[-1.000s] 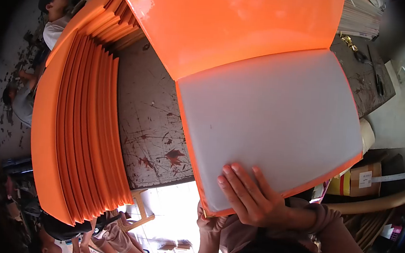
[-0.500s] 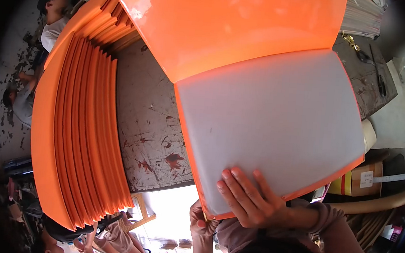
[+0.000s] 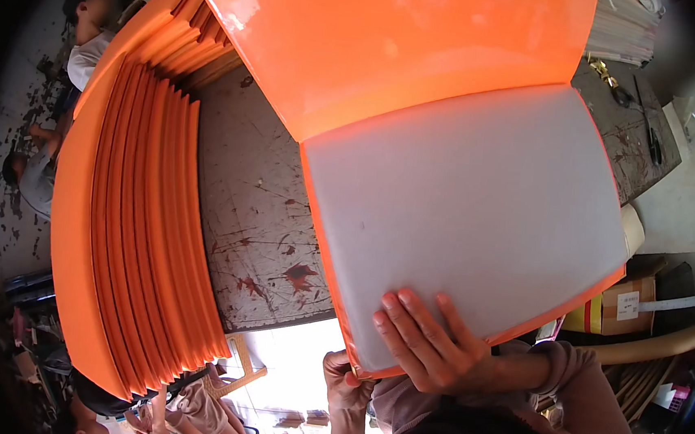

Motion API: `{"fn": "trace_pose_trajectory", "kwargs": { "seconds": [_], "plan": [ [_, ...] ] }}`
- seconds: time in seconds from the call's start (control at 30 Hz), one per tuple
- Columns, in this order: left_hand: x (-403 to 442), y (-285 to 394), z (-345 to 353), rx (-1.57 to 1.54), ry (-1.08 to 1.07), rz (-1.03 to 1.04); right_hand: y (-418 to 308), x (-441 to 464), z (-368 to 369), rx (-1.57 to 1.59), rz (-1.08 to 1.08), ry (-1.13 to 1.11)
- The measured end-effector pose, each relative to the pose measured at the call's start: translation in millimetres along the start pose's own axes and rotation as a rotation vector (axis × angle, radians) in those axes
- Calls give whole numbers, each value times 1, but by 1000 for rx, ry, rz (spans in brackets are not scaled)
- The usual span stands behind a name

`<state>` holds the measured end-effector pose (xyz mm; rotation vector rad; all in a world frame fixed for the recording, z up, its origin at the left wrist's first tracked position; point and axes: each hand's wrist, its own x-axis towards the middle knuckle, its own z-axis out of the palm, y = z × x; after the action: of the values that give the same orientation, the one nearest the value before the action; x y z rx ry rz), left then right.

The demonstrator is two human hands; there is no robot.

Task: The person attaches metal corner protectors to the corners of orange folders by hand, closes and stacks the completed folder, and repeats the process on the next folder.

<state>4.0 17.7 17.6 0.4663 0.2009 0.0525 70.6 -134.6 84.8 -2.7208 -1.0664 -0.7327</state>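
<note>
An orange glossy cover (image 3: 426,52) lies opened out in front of me, its upper flap rising away toward the top. A smooth grey panel (image 3: 463,202) covers the lower half, framed by a thin orange border. My right hand (image 3: 435,350) rests flat on the panel near its bottom edge, fingers stretched out and slightly apart. At the lower left corner, my left hand (image 3: 348,387) has its fingers curled around the orange border, pinching it. The fingertips beneath the corner are hidden.
Left on the scratched dark table (image 3: 258,210) stands a tall stack of folded orange covers (image 3: 143,217). Scissors (image 3: 615,83) and a dark-handled tool (image 3: 652,131) lie at the far right, near a paper bundle (image 3: 619,30). A cardboard box (image 3: 630,309) sits at right. Other people are at left.
My left hand has shifted slightly at the corner, its fingers curling closer over the border. The right hand stays flat on the panel and the cover keeps its place.
</note>
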Motion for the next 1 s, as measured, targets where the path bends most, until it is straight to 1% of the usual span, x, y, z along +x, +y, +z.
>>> {"fn": "trace_pose_trajectory", "kwargs": {
  "seconds": [0.1,0.17,0.2,0.23,0.27,0.3,0.33,0.37,0.43,0.47,0.5,0.57,0.63,0.67,0.7,0.73,0.77,0.8,0.83,0.87,0.9,0.93,0.97,1.0],
  "plan": [
    [3,-3,-9,-16,-38,1,0,1,1,-41,-11,6],
    [7,-7,-15,-31,-81,-2,-2,0,1,11,17,-4],
    [7,-7,-20,-22,-43,0,0,-1,-1,7,-10,-71],
    [10,-7,-19,-12,-6,-5,-1,-1,-4,-26,-4,-65],
    [14,-7,-16,44,-82,57,-1,0,-4,20,3,-74],
    [18,1,-19,158,-118,41,-1,1,-6,68,11,-83],
    [19,8,-20,190,-139,58,0,0,-12,119,14,-130],
    [20,13,-19,227,-162,80,1,-2,-16,92,26,-120],
    [21,6,-1,398,194,445,13,-6,-31,371,-49,-124],
    [25,11,-1,448,347,535,22,-8,-40,454,-36,-175],
    [27,18,-1,496,507,623,36,-10,-54,423,-32,-156],
    [16,28,10,726,384,742,77,-13,-85,529,105,-164],
    [23,31,22,948,459,876,136,-24,-100,696,384,-22],
    [27,32,35,977,418,903,165,-25,-105,608,496,112],
    [29,33,41,959,437,882,200,-26,-100,416,539,216],
    [34,35,45,996,425,889,233,-26,-95,358,632,260],
    [39,36,50,1037,415,896,264,-24,-87,329,810,209],
    [48,34,56,943,400,915,299,-26,-73,297,822,230],
    [56,37,53,991,359,936,329,-29,-58,267,832,255],
    [59,37,59,969,351,933,352,-31,-46,275,820,253],
    [63,37,65,947,340,934,371,-32,-34,226,765,248],
    [65,36,70,946,348,949,381,-28,-29,178,709,245],
    [65,36,75,925,348,929,385,-26,-27,187,697,247],
    [65,36,78,906,348,909,386,-24,-26,165,678,191]
  ]
}}
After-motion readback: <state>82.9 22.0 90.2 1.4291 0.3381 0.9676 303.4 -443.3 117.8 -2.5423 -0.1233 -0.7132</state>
